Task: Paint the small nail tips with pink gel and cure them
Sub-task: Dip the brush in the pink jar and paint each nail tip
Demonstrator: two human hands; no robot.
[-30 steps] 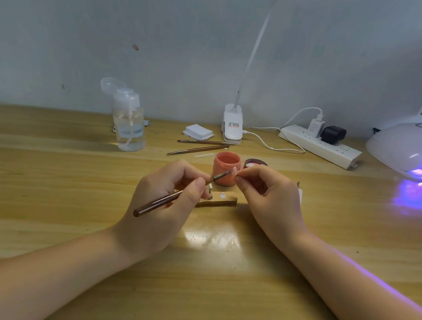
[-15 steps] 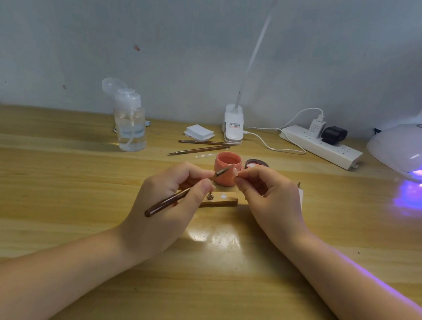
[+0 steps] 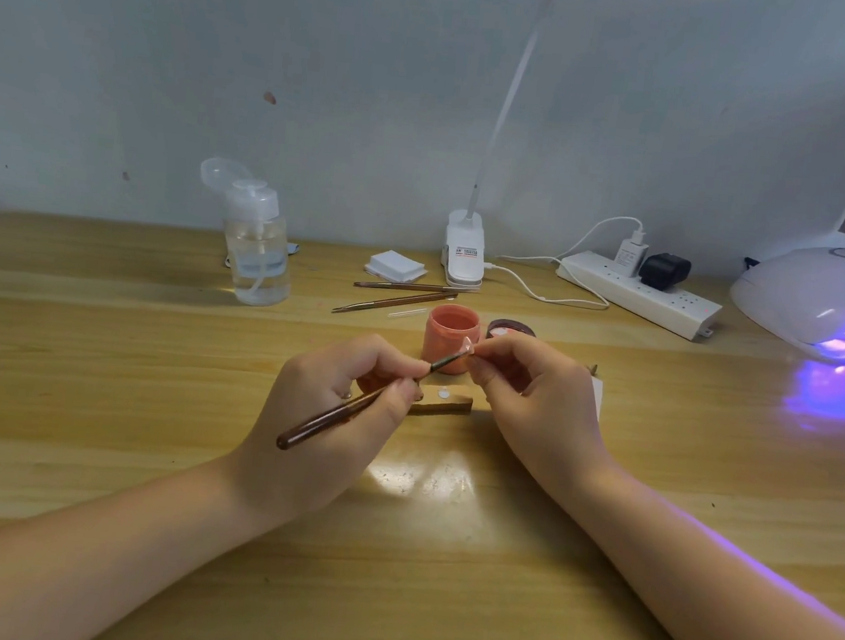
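The left hand (image 3: 329, 414) gripped a brush (image 3: 366, 399), its tip touching a nail tip (image 3: 468, 347) pinched in the right hand (image 3: 530, 407).

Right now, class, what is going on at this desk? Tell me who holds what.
A person is painting a small nail tip, pinched in the right hand, with a thin brush held in the left hand. The brush tip meets the nail tip just in front of the open pink gel jar. The curing lamp at far right glows violet, and two spare brushes lie behind the jar.
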